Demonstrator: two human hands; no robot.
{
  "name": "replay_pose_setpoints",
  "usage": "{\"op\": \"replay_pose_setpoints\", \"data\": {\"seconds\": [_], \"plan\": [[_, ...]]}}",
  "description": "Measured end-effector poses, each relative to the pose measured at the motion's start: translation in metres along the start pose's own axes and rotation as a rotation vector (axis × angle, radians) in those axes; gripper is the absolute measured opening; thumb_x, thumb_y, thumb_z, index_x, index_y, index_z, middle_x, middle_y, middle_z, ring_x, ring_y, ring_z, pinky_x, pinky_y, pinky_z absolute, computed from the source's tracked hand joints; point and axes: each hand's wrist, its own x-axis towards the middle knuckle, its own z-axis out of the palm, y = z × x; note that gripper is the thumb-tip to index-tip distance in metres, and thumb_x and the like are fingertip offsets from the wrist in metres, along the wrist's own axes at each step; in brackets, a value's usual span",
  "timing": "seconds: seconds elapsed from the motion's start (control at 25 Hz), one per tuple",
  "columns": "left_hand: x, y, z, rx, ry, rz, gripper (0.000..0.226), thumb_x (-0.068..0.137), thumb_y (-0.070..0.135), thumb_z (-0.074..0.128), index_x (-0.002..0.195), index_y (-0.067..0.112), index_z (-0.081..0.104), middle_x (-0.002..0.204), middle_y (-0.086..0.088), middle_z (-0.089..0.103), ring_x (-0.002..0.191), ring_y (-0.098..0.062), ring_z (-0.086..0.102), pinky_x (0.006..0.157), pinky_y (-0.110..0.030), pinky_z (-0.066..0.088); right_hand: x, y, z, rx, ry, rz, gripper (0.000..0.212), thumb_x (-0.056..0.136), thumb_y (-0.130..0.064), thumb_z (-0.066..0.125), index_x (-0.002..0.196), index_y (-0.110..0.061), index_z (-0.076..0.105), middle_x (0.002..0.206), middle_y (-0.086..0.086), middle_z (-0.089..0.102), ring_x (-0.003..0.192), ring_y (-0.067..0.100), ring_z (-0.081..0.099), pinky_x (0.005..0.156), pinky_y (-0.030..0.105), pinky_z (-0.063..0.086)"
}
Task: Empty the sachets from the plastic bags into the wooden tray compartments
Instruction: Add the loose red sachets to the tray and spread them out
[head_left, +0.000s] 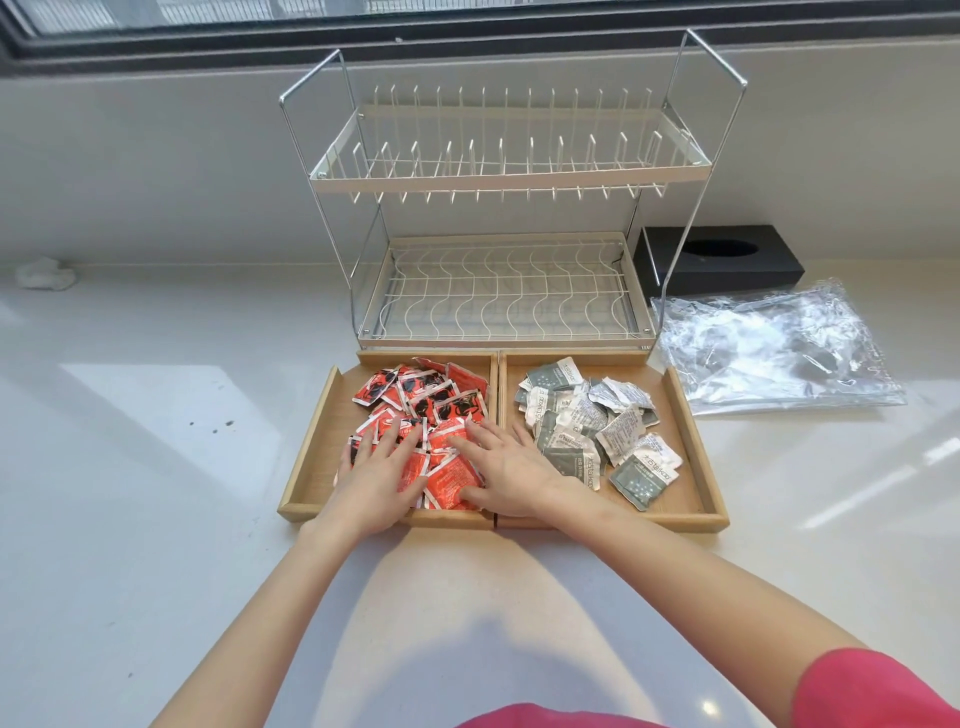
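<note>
A wooden tray (696, 457) with two compartments sits on the white counter in front of me. Its left compartment holds a heap of red sachets (426, 400). The right compartment holds several grey-green and white sachets (587, 415). My left hand (376, 475) lies flat, fingers straight, on the near left part of the red heap. My right hand (504, 470) lies flat on the near right part of that heap, next to the centre divider. Clear plastic bags (774, 348) lie flat and crumpled on the counter to the right of the tray.
A two-tier white wire dish rack (498, 176) stands directly behind the tray. A black tissue box (727, 260) sits behind the plastic bags. A crumpled white cloth (44, 273) lies at the far left by the wall. A window ledge runs along the back.
</note>
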Motion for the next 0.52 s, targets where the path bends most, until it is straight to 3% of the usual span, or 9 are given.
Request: {"op": "replay_pose_setpoints", "data": {"seconds": [0.28, 0.52], "plan": [[-0.003, 0.029, -0.016, 0.022, 0.102, 0.048, 0.066, 0.089, 0.046, 0.037, 0.143, 0.029, 0.004, 0.154, -0.004, -0.013, 0.141, -0.027, -0.013, 0.113, -0.048, -0.003, -0.027, 0.018, -0.017, 0.039, 0.138, 0.027, 0.066, 0.090, -0.037, 0.044, 0.146, -0.025, 0.013, 0.158, 0.004, 0.005, 0.145, 0.020, 0.000, 0.116, 0.044, -0.005], [0.001, 0.072, -0.022, -0.028, 0.194, 0.111, 0.065, 0.089, 0.042, 0.039, 0.143, 0.028, 0.006, 0.155, -0.006, -0.009, 0.142, -0.026, -0.012, 0.114, -0.046, -0.005, -0.056, 0.057, -0.037, 0.077, 0.296, 0.080, 0.063, 0.090, -0.032, 0.045, 0.145, -0.025, 0.015, 0.158, 0.002, 0.006, 0.145, 0.018, 0.000, 0.116, 0.042, -0.003]]}}
